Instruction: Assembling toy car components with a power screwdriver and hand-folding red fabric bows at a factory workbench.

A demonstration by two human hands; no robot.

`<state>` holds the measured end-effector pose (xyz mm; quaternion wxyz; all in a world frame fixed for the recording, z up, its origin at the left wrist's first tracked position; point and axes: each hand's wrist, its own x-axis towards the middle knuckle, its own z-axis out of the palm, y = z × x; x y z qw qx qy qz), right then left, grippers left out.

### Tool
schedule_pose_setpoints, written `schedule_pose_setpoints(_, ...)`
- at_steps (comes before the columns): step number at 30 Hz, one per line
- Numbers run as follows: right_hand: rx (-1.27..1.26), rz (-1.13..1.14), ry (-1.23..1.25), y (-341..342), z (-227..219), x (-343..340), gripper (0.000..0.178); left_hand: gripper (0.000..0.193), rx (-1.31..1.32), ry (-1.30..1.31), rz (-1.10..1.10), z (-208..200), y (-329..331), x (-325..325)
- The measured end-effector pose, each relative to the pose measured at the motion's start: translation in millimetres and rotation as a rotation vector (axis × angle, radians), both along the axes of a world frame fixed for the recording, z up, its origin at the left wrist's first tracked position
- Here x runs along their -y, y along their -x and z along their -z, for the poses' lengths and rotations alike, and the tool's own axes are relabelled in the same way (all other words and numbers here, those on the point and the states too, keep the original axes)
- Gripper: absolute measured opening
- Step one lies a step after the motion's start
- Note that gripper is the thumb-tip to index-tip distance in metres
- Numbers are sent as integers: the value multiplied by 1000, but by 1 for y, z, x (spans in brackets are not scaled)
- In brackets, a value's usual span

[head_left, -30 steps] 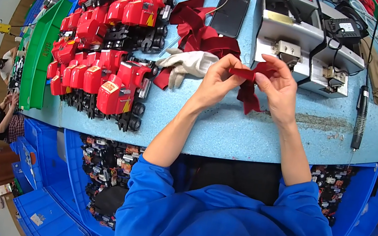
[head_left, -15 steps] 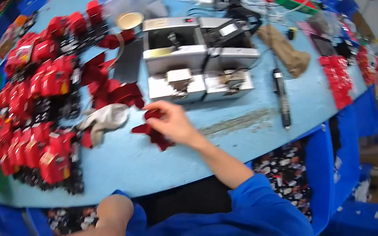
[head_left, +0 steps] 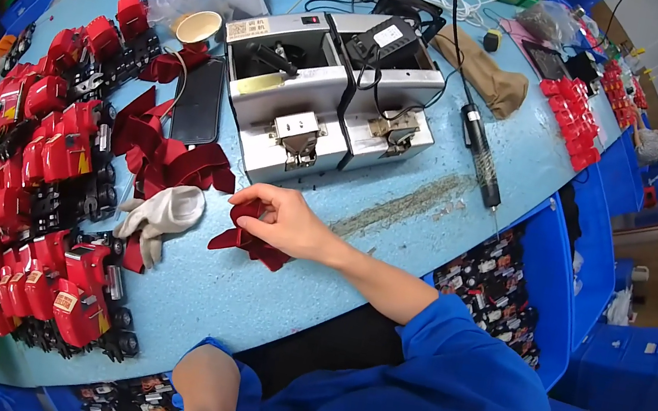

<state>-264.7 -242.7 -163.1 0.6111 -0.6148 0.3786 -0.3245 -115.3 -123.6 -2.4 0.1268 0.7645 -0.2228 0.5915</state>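
My right hand (head_left: 283,222) is over the middle of the table, thumb and fingers pinched on a dark red, curled strip of sheet (head_left: 244,245) that looks stiff. Left of it lies a loose pile of similar dark red strips (head_left: 171,162), with a whitish glove (head_left: 169,212) just in front. Of my left arm, the bare forearm (head_left: 210,386) shows at the lower edge; the hand itself is out of view. Rows of red toy trucks (head_left: 58,160) with black wheels crowd the table's left side.
A grey metal two-bay unit (head_left: 285,102) stands behind my hand, a dark phone (head_left: 199,101) beside it. To its right lies a corded electric screwdriver (head_left: 481,157). A blue bin (head_left: 555,287) of small parts sits by the right edge. Another person (head_left: 657,143) sits far right.
The view has shifted slightly and become sharper. My right hand still grips the dark red strip in about the same place. The left forearm now points more straight down.
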Motion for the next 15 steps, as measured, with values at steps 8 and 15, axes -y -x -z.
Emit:
schedule_pose_setpoints(8, 6, 6, 91, -1, 10, 0, 26, 38, -731, -1091, -1654, -35, 23, 20)
schedule_pose_setpoints(15, -1, -4, 65, -3, 10, -2, 30, 38, 142, -429, -1427, 1, 37, 4)
